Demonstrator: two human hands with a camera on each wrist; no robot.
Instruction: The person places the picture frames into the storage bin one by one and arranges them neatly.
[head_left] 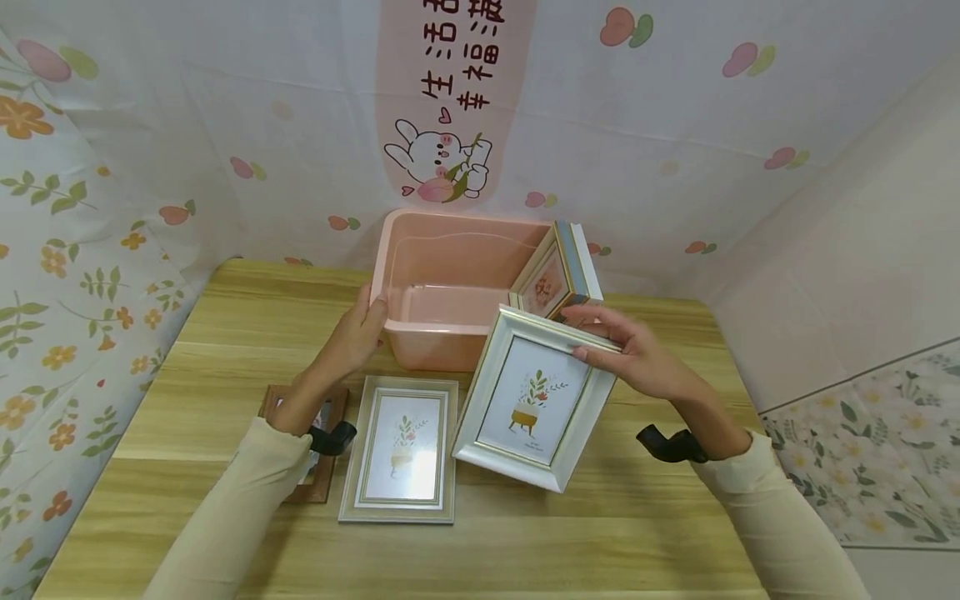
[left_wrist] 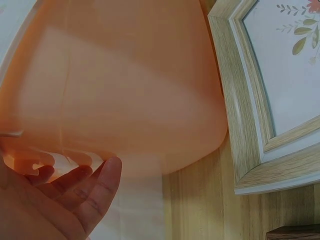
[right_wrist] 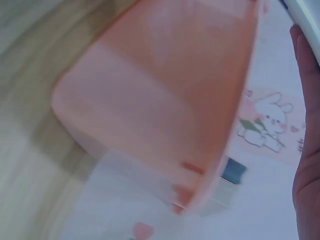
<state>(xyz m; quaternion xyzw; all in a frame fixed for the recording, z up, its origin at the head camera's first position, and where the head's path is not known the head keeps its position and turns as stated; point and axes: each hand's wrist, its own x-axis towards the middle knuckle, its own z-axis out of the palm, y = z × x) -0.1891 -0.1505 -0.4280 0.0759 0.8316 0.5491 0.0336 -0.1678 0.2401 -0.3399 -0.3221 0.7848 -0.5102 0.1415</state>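
Observation:
A white picture frame [head_left: 557, 475] with a potted-plant print hangs tilted in front of the pink plastic bin [head_left: 420, 350]. My right hand [head_left: 637, 354] pinches it by its upper right corner; the right wrist view catches only a sliver of this frame [right_wrist: 306, 22] beside the hand. At the bin's left front corner, my left hand [head_left: 356, 337] holds the rim, thumb on top and fingers against the outer wall. Inside the bin's right end, several picture frames [head_left: 572, 258] lean together. A pale wood-grain frame [head_left: 362, 450] lies face up on the table.
Under my left forearm lies a brown frame [head_left: 339, 408], partly covered. The wooden table [head_left: 600, 542] meets a patterned cloth wall [head_left: 300, 167] right behind the bin. Dark straps with a knob sit on both wrists.

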